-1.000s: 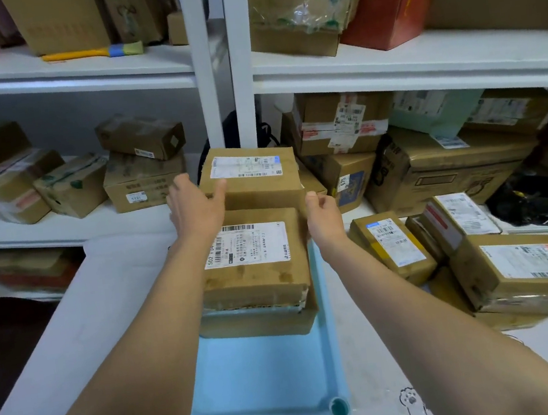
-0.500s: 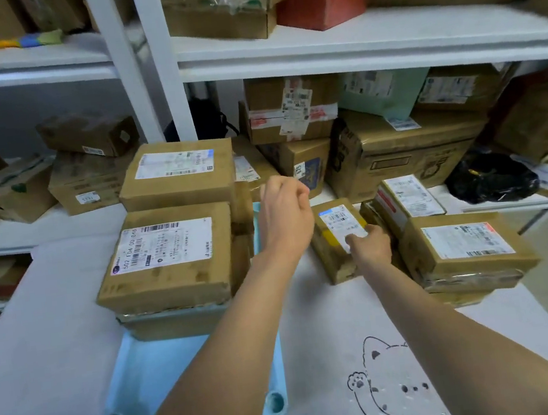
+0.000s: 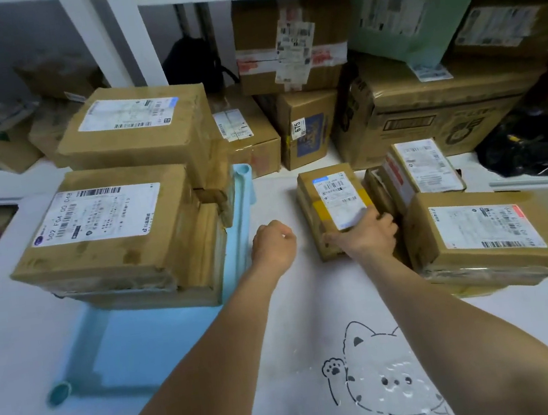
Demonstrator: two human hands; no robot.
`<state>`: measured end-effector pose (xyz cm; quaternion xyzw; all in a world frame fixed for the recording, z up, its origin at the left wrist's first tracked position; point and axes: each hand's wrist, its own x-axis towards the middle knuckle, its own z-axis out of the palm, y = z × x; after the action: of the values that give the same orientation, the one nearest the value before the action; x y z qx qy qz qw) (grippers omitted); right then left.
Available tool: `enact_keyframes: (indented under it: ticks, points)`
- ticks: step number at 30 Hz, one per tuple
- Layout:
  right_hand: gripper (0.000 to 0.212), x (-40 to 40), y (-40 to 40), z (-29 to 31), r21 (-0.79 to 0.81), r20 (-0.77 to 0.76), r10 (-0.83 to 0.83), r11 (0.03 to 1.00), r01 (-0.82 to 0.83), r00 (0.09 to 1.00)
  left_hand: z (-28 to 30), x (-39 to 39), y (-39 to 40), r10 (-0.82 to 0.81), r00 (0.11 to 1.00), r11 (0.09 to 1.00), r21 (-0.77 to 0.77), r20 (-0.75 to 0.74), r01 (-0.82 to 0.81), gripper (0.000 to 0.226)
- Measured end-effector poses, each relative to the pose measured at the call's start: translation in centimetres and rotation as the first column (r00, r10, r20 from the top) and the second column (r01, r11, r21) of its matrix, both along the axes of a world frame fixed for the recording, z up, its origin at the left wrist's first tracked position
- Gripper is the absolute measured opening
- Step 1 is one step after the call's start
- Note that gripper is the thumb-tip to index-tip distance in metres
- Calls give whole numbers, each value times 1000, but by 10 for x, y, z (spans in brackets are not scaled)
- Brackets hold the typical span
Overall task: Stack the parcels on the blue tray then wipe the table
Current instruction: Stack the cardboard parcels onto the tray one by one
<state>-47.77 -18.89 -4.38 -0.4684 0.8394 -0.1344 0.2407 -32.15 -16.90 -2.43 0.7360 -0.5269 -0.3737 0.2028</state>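
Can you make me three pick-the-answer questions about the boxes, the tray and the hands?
1. Where is the blue tray?
A. under the parcel stack
B. on the shelf
C. on the floor

2. What colour is the drawn cat's outline?
A. red
B. black
C. green

3. What is the right hand doing?
A. waving
B. wiping
C. gripping the small parcel

Answers: 1 A, stacked parcels sit on it. 2 B, black lines on the white table. 3 C, fingers curl round its near end; the left hand holds nothing.
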Motion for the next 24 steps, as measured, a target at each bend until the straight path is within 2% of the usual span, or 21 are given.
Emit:
enact_keyframes:
  ticks: [4, 8, 13, 15, 17, 19, 20, 21, 24]
  points:
    - [117, 0, -3, -8, 65, -14, 16, 998, -15, 1000, -10, 0, 6, 28, 999, 999, 42, -17, -27, 19]
    - [111, 0, -9, -11, 53, 22, 2, 999, -4, 1000, -12, 3, 11, 55, 998, 997, 58, -39, -53, 19]
    - [93, -1, -6, -1, -60, 169, -80, 994, 91, 982, -8, 15, 20, 139, 984, 988, 88, -107, -130, 21]
    - [94, -1, -2, 5, -36, 295, -87, 994, 102, 951, -3, 18, 23, 153, 979, 986, 88, -131, -142, 21]
    - [88, 0, 5, 13, -6, 546, -133, 987, 162, 827, -2, 19, 25, 140, 976, 988, 92, -167, -126, 16]
    - [52, -1, 18, 21, 33, 786, -157, 976, 213, 598, 1, 19, 31, 156, 960, 985, 112, -232, -133, 14]
    - [41, -2, 24, 25, 66, 857, -168, 973, 221, 488, 1, 19, 34, 191, 940, 978, 133, -281, -159, 17]
    - [39, -5, 29, 27, 108, 897, -188, 971, 213, 401, 4, 20, 36, 243, 910, 967, 162, -336, -198, 22]
    - [59, -11, 47, 34, 194, 957, -228, 962, 191, 178, 15, 25, 42, 367, 779, 929, 237, -508, -284, 37]
